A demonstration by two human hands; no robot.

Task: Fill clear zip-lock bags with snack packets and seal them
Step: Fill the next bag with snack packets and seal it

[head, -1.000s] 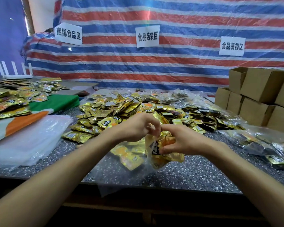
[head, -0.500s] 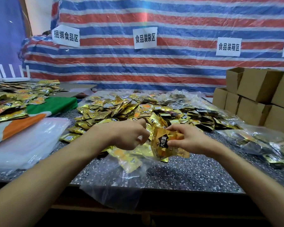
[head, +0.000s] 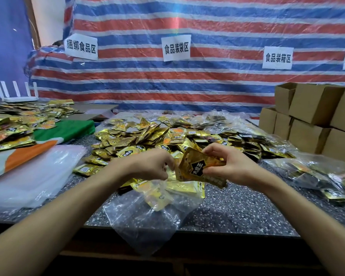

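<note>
Right grip (head: pixel 225 166) pinches packets (head: pixel 195 168), left grip (head: pixel 153 166) clutches the clear bag (head: pixel 147 222); overhanging the counter (head: pixel 237 212), it could slip and spill.

The snack packet (head: pixel 199 168) was shiny gold with a black diamond bearing pale characters. The bench (head: pixel 237 212) was dark grey, speckled white. The tarpaulin (head: pixel 207 86) carried red, blue and white stripes; its paper signs (head: pixel 176 47) were white with black characters. The cardboard boxes (head: pixel 315 102) were plain brown, the cloth (head: pixel 68 130) green, orange and white.
</note>
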